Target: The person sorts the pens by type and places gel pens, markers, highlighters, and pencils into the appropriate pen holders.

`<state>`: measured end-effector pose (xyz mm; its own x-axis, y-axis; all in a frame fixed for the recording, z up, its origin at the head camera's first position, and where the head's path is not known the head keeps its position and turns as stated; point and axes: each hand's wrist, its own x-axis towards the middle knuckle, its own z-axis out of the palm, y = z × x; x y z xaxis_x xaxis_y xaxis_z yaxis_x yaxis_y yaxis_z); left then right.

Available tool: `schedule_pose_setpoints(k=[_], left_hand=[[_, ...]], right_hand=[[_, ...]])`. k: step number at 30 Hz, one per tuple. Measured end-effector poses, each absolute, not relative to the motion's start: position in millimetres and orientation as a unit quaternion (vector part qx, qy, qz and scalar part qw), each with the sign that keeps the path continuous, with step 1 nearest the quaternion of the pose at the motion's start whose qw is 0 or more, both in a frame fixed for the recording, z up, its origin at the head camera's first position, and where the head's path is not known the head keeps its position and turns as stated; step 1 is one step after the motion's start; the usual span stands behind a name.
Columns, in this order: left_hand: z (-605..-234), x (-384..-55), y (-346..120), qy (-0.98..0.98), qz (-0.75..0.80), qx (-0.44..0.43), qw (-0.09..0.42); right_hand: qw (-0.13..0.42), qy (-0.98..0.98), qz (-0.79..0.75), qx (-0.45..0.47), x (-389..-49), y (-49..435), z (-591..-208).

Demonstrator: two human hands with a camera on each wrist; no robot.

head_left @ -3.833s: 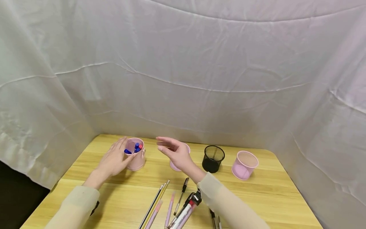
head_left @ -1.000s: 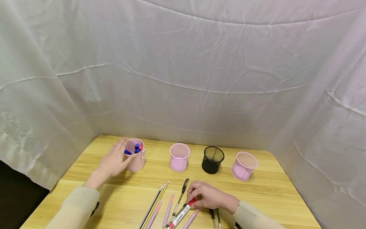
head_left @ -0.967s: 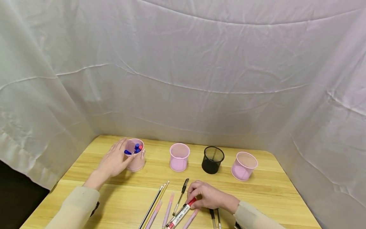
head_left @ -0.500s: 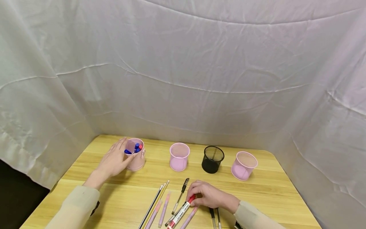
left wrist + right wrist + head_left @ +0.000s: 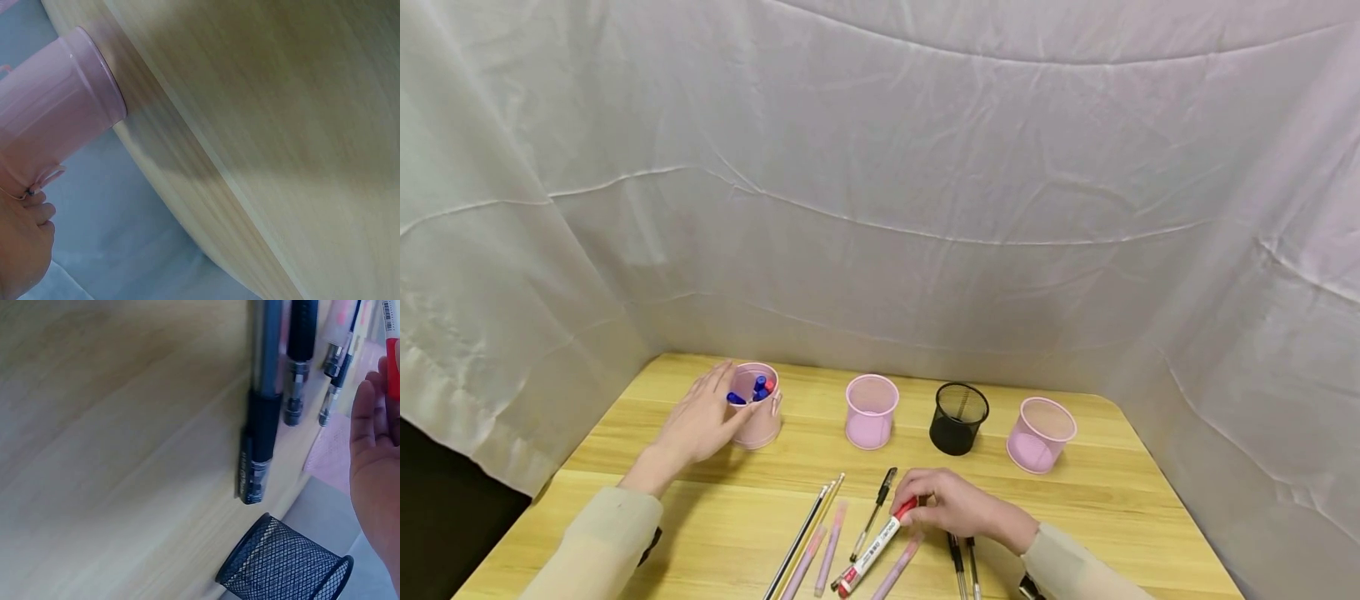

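In the head view my left hand (image 5: 696, 421) grips the side of a pink pail (image 5: 758, 427) at the table's far left. Blue marker caps and a red one stick up inside it. Fingers curl near the pail's small bow in the left wrist view. My right hand (image 5: 953, 504) pinches a red-and-white marker (image 5: 877, 546) by its red cap end, low over the loose pens. The marker's lower end overlaps a dark pen beneath; contact there is unclear. In the right wrist view the marker's red part (image 5: 394, 369) sits at the fingers.
Around the marker lie pencils (image 5: 797, 542), pink pens (image 5: 831, 546), a black pen (image 5: 874, 512) and more black pens (image 5: 957, 562). Behind stand a pink mesh cup (image 5: 870, 417), a black mesh cup (image 5: 957, 429) and another pink cup (image 5: 1037, 442). Grey cloth (image 5: 925, 292) encloses the table.
My right hand has come down from beside the pail, taken hold of the red-and-white marker and raised it slightly. One pink pen has shifted left. My left hand stays at the pail.
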<state>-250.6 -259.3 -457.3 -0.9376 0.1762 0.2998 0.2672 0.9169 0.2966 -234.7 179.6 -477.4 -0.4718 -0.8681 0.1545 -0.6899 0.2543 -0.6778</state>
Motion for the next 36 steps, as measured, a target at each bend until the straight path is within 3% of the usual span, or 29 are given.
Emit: schedule_pose_setpoints(k=[36], left_hand=[[-460, -251, -257, -0.971, -0.169, -0.106, 0.132]], right_hand=[[0.06, 0.677, -0.631, -0.374, -243, 126, -434]])
